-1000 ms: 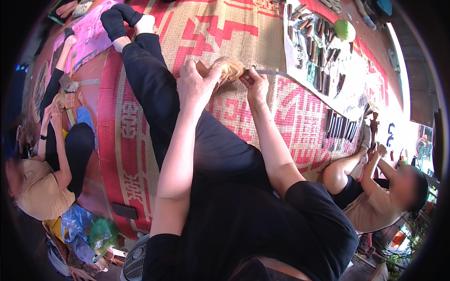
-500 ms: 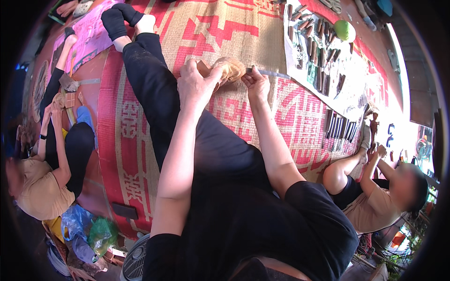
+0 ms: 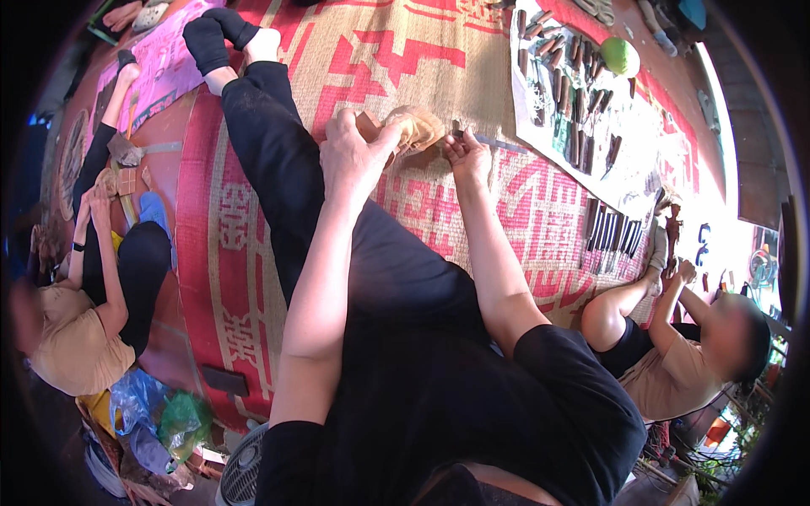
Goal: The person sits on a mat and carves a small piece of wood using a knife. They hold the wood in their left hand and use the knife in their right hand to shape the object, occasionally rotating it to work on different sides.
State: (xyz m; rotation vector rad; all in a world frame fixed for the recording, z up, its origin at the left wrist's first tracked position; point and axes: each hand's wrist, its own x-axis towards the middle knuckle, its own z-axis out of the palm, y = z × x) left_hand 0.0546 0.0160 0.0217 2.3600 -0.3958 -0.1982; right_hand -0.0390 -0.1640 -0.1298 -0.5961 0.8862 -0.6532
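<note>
My left hand (image 3: 353, 160) is wrapped round a light-brown carved wooden piece (image 3: 419, 131), thumb along its near side. The piece has a ridged, rounded end facing right and a squarer, block-like part by my fingers. My right hand (image 3: 469, 160) is a little to the right of the carving, apart from it. Its curled fingers hold a flat, narrow grey strip-like tool (image 3: 504, 145), which reaches out to the right over the mat. The tool's exact kind and its end by my fingers are hard to make out.
A red and straw-coloured woven mat (image 3: 422, 211) lies under me. Many dark-handled carving tools (image 3: 582, 110) lie on a white sheet to the right, with a green ball (image 3: 620, 56). Short metal tools (image 3: 614, 232) lie nearer. Two people sit at left and right. A fan (image 3: 243, 468) stands behind.
My right hand has drawn slightly right and down with the grey tool, away from the carving. The carving has tilted a little in my left hand, which stays in place.
</note>
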